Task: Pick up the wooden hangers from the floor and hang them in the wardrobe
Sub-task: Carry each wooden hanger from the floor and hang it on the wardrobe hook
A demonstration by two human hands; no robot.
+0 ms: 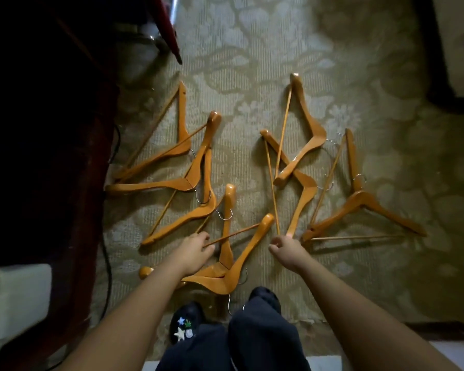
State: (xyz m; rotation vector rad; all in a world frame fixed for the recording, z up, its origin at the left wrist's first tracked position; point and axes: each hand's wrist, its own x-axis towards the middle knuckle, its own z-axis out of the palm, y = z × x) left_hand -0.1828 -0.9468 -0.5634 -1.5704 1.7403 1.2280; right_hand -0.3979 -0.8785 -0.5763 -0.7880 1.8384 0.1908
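Hangers (312, 135) of glossy orange-brown wood, each with a thin crossbar and a small metal hook, lie scattered flat on a beige carpet (252, 49) with a pale floral pattern. They fall into two loose overlapping heaps, one to the left and one to the right, with a strip of bare carpet between.

The left hand (196, 247) reaches down to the left heap, its fingers curled round the thin crossbar of the nearest hanger (241, 261), which lies across another hanger just in front of the feet. The right hand (287, 247) reaches to the right heap, its fingers closed on the near end of a bent-armed hanger (303, 188), where the arm and the rod meet; that hanger is crossed by another one farther up.

Below the arms show dark trousers (263, 330) and a black shoe (185, 325) with star-shaped charms. A black cable (108, 263) runs along the carpet's left edge beside dark red furniture (91, 210).
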